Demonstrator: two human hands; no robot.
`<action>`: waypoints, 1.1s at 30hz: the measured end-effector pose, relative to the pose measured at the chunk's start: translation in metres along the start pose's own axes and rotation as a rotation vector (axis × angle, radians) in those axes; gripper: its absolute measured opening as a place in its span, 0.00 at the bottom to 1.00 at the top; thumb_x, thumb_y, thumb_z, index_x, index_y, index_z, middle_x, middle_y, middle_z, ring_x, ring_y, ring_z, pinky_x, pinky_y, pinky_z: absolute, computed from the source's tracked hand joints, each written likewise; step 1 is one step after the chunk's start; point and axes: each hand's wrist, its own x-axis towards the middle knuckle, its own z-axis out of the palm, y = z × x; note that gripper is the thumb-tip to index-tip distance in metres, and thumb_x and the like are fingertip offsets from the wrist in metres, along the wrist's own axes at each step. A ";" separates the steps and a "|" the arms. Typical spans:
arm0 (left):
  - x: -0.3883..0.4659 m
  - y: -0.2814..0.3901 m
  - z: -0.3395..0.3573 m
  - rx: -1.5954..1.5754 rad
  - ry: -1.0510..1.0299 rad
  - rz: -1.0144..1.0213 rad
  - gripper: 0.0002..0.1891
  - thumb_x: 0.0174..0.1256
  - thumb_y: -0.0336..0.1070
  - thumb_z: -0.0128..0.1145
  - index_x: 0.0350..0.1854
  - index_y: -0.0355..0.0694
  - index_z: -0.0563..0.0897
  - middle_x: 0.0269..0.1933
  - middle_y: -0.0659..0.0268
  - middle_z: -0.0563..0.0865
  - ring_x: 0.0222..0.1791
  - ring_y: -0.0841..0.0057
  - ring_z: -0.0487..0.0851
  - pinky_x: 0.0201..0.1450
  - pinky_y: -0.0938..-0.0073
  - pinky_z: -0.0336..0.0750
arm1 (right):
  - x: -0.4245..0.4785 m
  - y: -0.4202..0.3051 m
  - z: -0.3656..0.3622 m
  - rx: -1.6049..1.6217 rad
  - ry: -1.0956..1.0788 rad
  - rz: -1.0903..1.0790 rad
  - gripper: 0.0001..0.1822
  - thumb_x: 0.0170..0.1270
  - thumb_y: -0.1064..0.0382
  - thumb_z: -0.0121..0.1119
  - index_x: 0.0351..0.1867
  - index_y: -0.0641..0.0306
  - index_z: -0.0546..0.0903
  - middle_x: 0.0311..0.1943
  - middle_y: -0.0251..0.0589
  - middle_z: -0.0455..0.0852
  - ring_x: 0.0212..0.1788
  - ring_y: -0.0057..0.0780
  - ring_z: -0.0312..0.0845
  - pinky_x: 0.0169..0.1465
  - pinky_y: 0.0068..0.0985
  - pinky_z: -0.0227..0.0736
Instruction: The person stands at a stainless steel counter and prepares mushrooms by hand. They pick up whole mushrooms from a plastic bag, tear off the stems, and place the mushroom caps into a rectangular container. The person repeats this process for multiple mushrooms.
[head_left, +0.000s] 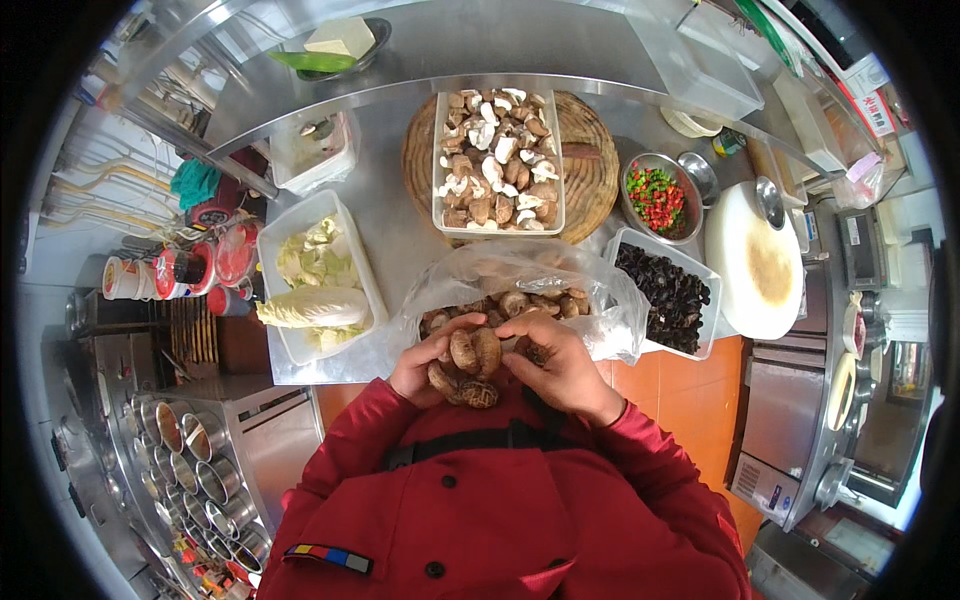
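Several brown shiitake mushrooms (466, 360) rest in my left hand (426, 367), close to my chest. My right hand (556, 360) is at their right side, its thumb and forefinger curled at one cap; another mushroom (537, 352) shows near its palm. Right beyond my hands a clear plastic bag (615, 292) lies open toward me, with whole shiitake (517, 302) inside. Past the bag, a white plastic tub (561, 172) of cut mushroom pieces (495, 157) stands on a round wooden chopping block (596, 184). A cleaver-like dark handle (580, 151) lies on the block beside the tub.
Left stands a tub (379, 300) of napa cabbage (315, 307). To the right are a tub of black wood-ear fungus (660, 300), a steel bowl of chopped red and green peppers (656, 199) and a white cutting board (754, 262). A steel shelf (480, 45) overhangs the counter's back.
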 end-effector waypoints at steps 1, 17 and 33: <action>0.000 0.000 0.001 0.018 0.013 0.013 0.39 0.70 0.53 0.60 0.79 0.40 0.64 0.68 0.50 0.79 0.66 0.55 0.80 0.72 0.55 0.72 | 0.001 -0.003 0.002 -0.024 0.019 0.014 0.16 0.62 0.73 0.68 0.53 0.65 0.83 0.44 0.45 0.85 0.39 0.36 0.84 0.45 0.29 0.78; 0.005 -0.006 0.007 -0.090 0.153 0.248 0.33 0.71 0.52 0.59 0.74 0.45 0.67 0.65 0.49 0.80 0.59 0.53 0.84 0.63 0.54 0.78 | 0.000 0.004 0.015 -0.127 -0.293 0.300 0.22 0.68 0.50 0.70 0.52 0.67 0.85 0.43 0.53 0.91 0.46 0.45 0.89 0.52 0.36 0.80; -0.001 -0.009 0.010 -0.018 0.194 0.093 0.37 0.65 0.54 0.61 0.72 0.40 0.68 0.62 0.53 0.82 0.50 0.60 0.84 0.46 0.63 0.78 | -0.007 0.013 -0.012 0.722 -0.248 0.525 0.19 0.63 0.78 0.62 0.55 0.62 0.76 0.47 0.33 0.81 0.44 0.20 0.77 0.48 0.20 0.73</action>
